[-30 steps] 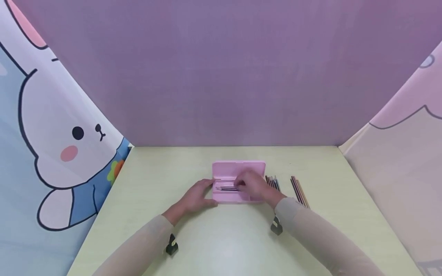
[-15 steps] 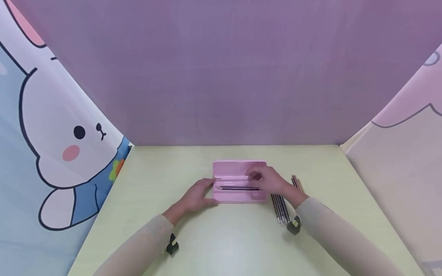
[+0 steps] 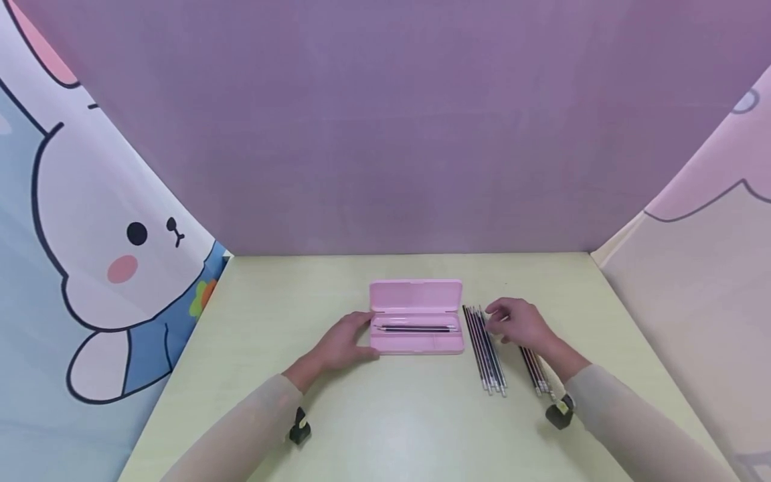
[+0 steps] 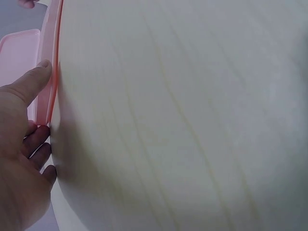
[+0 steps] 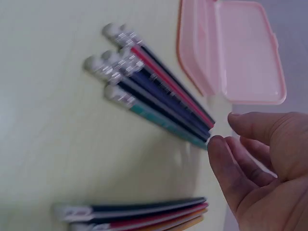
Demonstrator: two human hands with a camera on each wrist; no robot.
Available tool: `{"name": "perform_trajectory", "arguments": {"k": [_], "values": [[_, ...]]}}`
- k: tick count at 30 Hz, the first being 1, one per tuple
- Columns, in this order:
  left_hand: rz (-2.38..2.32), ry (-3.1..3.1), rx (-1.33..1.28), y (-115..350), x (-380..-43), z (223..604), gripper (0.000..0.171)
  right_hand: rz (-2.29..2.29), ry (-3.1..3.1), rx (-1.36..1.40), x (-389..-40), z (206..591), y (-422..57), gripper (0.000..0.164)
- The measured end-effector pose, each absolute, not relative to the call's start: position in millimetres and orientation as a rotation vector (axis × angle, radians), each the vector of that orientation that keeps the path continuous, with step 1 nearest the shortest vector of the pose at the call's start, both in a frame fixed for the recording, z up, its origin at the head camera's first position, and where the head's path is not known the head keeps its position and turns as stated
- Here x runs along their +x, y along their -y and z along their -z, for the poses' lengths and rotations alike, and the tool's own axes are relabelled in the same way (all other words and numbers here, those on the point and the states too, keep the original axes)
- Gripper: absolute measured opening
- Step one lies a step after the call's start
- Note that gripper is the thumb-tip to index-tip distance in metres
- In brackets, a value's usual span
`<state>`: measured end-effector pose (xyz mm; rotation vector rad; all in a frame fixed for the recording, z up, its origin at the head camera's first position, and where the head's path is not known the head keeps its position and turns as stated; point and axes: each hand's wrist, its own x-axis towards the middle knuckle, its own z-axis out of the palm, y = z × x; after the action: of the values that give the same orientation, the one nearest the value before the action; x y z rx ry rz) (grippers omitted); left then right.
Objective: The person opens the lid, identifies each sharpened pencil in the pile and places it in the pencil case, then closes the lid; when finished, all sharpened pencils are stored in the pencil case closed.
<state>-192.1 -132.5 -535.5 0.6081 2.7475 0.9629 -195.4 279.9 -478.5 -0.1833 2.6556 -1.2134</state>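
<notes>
"How do the person's hands stand?"

"The left hand (image 3: 338,345) grips the left end of the pink pencil case (image 3: 409,343), its thumb on the near wall and its fingers round the corner. The right hand (image 3: 521,323) hovers by the far ends of the larger pencil bundle (image 3: 486,355), thumb and forefinger curved with a narrow gap between them."

"Does it touch those pencils?"

"The views do not settle that; its fingertips look just beside the pencil tips."

"And the case?"

"It sits on the table (image 3: 385,415), midway between the left and right edges and near the far edge. Its lid (image 3: 415,295) is open toward that far edge. Inside, dark pencils (image 3: 417,329) lie lengthwise, points toward the table's left edge."

"What lies outside it?"

"The larger bundle is just beside the case's right end, erasers toward the person, with blue, red and teal barrels. The smaller pencil bundle (image 3: 536,371) lies nearer the table's right edge, partly hidden by the right hand and wrist."

"Farther out?"

"A purple panel (image 3: 409,127) rises behind the far edge, and a rabbit print (image 3: 102,227) hangs beyond the left edge."
</notes>
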Motion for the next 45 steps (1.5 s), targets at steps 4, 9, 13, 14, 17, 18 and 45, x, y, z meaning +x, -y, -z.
{"name": "perform_trajectory", "arguments": {"k": [4, 9, 13, 14, 17, 18, 45], "values": [[-0.958, -2.754, 0.609, 133, -192, 536, 0.091, 1.191, -2.639, -0.110, -192, 487, -286, 0.039], [-0.973, -2.748, 0.609, 132, -192, 536, 0.090, 1.133, -2.654, -0.061, -188, 496, -287, 0.040], [-0.990, -2.743, 0.619, 132, -191, 535, 0.089, 1.106, -2.676, -0.051, -186, 499, -287, 0.039], [-0.983, -2.743, 0.616, 132, -191, 535, 0.089, 1.100, -2.682, -0.047, -186, 499, -287, 0.038], [-0.977, -2.745, 0.615, 132, -192, 535, 0.089, 1.090, -2.685, -0.033, -186, 499, -286, 0.038], [-0.972, -2.746, 0.610, 132, -192, 535, 0.089, 1.092, -2.680, -0.023, -186, 499, -285, 0.039], [-0.992, -2.742, 0.605, 131, -192, 537, 0.091, 0.960, -2.756, 0.071, -191, 500, -281, 0.038]]}}
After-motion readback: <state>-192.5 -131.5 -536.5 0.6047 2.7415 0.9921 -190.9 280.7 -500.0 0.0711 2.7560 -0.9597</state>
